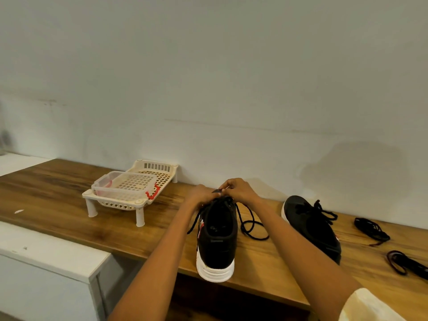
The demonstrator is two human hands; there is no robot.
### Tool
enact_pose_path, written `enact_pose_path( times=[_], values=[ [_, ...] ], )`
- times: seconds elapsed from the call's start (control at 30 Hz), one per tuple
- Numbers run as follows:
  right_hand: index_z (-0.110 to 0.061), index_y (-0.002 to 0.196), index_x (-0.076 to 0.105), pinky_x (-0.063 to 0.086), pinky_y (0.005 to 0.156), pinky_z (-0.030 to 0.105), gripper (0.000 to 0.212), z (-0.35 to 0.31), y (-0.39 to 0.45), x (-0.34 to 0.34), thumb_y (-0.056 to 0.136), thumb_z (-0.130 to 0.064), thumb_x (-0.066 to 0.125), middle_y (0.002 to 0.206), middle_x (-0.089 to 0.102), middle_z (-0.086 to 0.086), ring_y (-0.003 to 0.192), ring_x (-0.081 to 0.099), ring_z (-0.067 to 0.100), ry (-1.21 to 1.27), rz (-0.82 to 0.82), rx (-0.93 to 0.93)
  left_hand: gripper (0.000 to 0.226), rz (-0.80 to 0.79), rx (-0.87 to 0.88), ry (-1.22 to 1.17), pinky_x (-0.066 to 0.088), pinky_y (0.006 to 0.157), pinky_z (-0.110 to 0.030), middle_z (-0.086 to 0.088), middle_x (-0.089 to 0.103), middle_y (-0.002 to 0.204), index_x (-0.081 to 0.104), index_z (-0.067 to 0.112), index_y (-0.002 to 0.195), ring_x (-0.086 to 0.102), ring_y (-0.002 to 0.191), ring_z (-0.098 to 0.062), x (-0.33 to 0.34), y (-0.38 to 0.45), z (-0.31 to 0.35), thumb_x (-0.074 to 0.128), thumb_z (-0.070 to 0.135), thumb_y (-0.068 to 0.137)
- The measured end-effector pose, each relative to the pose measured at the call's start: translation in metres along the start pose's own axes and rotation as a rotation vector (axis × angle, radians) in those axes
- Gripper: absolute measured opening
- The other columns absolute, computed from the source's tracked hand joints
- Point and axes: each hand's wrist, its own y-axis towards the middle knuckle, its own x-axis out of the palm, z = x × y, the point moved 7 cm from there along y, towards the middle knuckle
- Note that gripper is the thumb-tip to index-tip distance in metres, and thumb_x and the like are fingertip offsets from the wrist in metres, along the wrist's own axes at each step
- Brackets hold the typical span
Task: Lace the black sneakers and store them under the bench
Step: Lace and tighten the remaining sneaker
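Observation:
A black sneaker (pixel 217 237) with a white sole stands on the wooden bench (pixel 69 205), heel toward me at the front edge. My left hand (pixel 199 195) rests on its front part with curled fingers around the upper. My right hand (pixel 238 189) pinches the black lace's tip just above the eyelets. The lace's loose ends (pixel 252 224) trail beside the shoe on both sides. A second black sneaker (pixel 312 224) lies to the right with its lace loosely threaded.
A cream plastic rack (pixel 136 205) on short legs holds a clear container (pixel 125 186) with red clips at the back left. Two bundles of dark spare laces (pixel 370 230) (pixel 403 262) lie at the far right. A white cabinet (pixel 46 258) stands at lower left.

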Motion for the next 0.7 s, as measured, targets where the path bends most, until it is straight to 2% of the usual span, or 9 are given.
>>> enact_pose_path(
  times=[0.1,0.17,0.23,0.27,0.4,0.43,0.53,0.6,0.7],
  values=[
    [-0.008,0.100,0.067,0.043,0.058,0.018,0.015,0.004,-0.004,0.000,0.088,-0.008,0.057,0.090,0.062,0.004,0.083,0.056,0.015,0.030,-0.002,0.047,0.034,-0.071,-0.009,0.056,0.045,0.068,-0.027,-0.008,0.057,0.085,0.055,0.007,0.081,0.056,0.082,-0.020,0.007,-0.003,0.003,0.055,0.040,0.091],
    [-0.011,0.098,0.064,0.042,0.057,0.019,0.013,0.005,-0.008,-0.002,0.091,-0.010,0.053,0.087,0.063,0.002,0.076,0.055,0.010,0.087,0.018,0.054,0.024,-0.061,-0.009,-0.022,0.045,0.056,-0.022,-0.009,0.058,0.084,0.058,0.004,0.093,0.055,0.073,-0.017,0.005,-0.004,0.010,0.054,0.027,0.093],
    [-0.013,0.096,0.061,0.041,0.056,0.020,0.013,0.003,-0.013,-0.006,0.092,-0.009,0.049,0.082,0.065,-0.001,0.070,0.054,0.008,0.203,0.060,0.053,0.009,-0.027,0.002,-0.155,0.045,0.044,-0.018,-0.006,0.057,0.076,0.057,0.005,0.096,0.050,0.063,-0.014,0.000,-0.005,0.016,0.050,0.009,0.093],
    [-0.013,0.096,0.060,0.041,0.055,0.021,0.014,0.002,-0.015,-0.009,0.092,-0.009,0.048,0.080,0.065,-0.002,0.067,0.054,0.009,0.249,0.080,0.056,0.009,-0.012,0.019,-0.207,0.045,0.043,-0.017,-0.004,0.057,0.075,0.057,0.007,0.096,0.049,0.061,-0.013,-0.002,-0.004,0.018,0.050,0.003,0.092],
    [-0.014,0.096,0.055,0.040,0.052,0.022,0.012,0.000,-0.019,-0.009,0.092,-0.009,0.045,0.085,0.067,0.001,0.061,0.052,0.012,0.249,0.036,0.082,0.015,0.025,0.089,-0.235,0.043,0.052,-0.021,-0.008,0.059,0.081,0.057,0.009,0.093,0.050,0.060,-0.012,-0.002,0.000,0.014,0.057,-0.004,0.086],
    [-0.014,0.097,0.055,0.040,0.052,0.022,0.012,0.000,-0.019,-0.009,0.092,-0.009,0.046,0.089,0.067,0.002,0.060,0.052,0.012,0.246,0.028,0.085,0.015,0.037,0.115,-0.209,0.045,0.055,-0.021,-0.008,0.059,0.083,0.057,0.008,0.093,0.053,0.064,-0.013,-0.001,0.002,0.013,0.056,-0.004,0.086],
    [-0.013,0.099,0.054,0.038,0.051,0.022,0.015,0.000,-0.021,-0.013,0.092,-0.008,0.043,0.093,0.068,0.002,0.057,0.051,0.013,0.256,0.037,0.071,0.020,0.050,0.240,-0.054,0.050,0.077,-0.029,-0.008,0.063,0.097,0.058,0.012,0.092,0.059,0.089,-0.019,0.000,0.002,0.016,0.055,-0.006,0.083],
    [-0.012,0.101,0.054,0.037,0.050,0.022,0.016,0.002,-0.023,-0.015,0.092,-0.007,0.041,0.091,0.067,0.002,0.055,0.050,0.012,0.262,0.038,0.063,0.024,-0.003,0.328,0.076,0.047,0.075,-0.025,-0.006,0.062,0.106,0.060,0.012,0.096,0.057,0.091,-0.017,0.004,-0.001,0.018,0.053,-0.006,0.083],
    [-0.012,0.103,0.053,0.039,0.052,0.022,0.014,0.003,-0.025,-0.016,0.094,-0.009,0.043,0.092,0.068,0.001,0.056,0.050,0.011,0.253,0.022,0.032,0.033,-0.076,0.412,0.214,0.041,0.070,-0.019,-0.001,0.056,0.108,0.064,0.011,0.110,0.050,0.088,-0.011,0.007,-0.007,0.018,0.051,-0.006,0.086]
  ],
)
